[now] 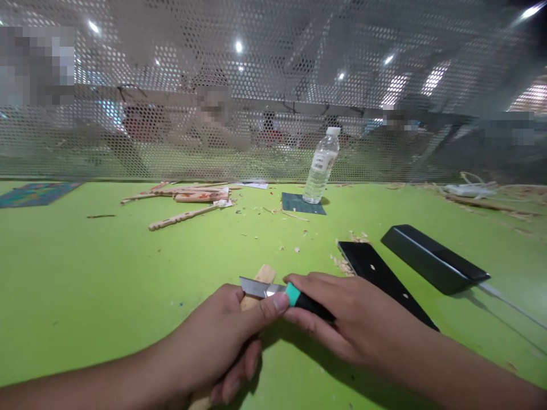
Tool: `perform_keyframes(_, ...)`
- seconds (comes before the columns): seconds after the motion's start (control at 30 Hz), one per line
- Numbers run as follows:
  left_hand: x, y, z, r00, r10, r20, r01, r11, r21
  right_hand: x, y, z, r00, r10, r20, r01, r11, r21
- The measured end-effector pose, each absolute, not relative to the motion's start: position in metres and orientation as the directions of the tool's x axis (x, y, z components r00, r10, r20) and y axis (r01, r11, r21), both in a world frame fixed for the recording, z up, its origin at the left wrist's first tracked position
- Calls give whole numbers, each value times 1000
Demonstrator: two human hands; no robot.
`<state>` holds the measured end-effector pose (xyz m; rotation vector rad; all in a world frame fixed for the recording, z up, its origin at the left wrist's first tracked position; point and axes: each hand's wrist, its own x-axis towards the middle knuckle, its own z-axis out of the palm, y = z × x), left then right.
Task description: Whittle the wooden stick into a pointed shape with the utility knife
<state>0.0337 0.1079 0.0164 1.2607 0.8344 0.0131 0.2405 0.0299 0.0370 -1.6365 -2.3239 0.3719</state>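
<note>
My left hand (222,336) grips a pale wooden stick (265,274) whose far end pokes out past my fingers over the green table (85,285). My right hand (342,319) holds a knife (273,290) with a teal and black handle. Its metal blade lies across the stick. My left thumb presses on the blade's back near the handle.
A flat black tray (384,279) and a black lid (431,259) lie right of my hands. Wood shavings (342,263) are scattered about. A water bottle (321,166) stands on a dark mat (301,204). Carved sticks (183,216) lie far left. A perforated screen (273,114) closes the back.
</note>
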Motion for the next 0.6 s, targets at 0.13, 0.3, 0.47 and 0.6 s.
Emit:
perform_keyframes(0.13,36,106,16,702,476,-530,365,398,841,236,27,33,-251,953,169,902,293,-315)
perform_keyframes(0.3,36,106,12,702,482,-524,272,498,823,255,40,32,-42,975,218,964,97,-247)
perform_keyframes(0.47,35,109,11,694,467,-549,341,458,821,269,51,39,-47,957,286,969,114,-219)
perform_keyframes(0.6,34,111,16,708,437,-555,358,455,815,262,46,40,-164,949,270,936,236,-261)
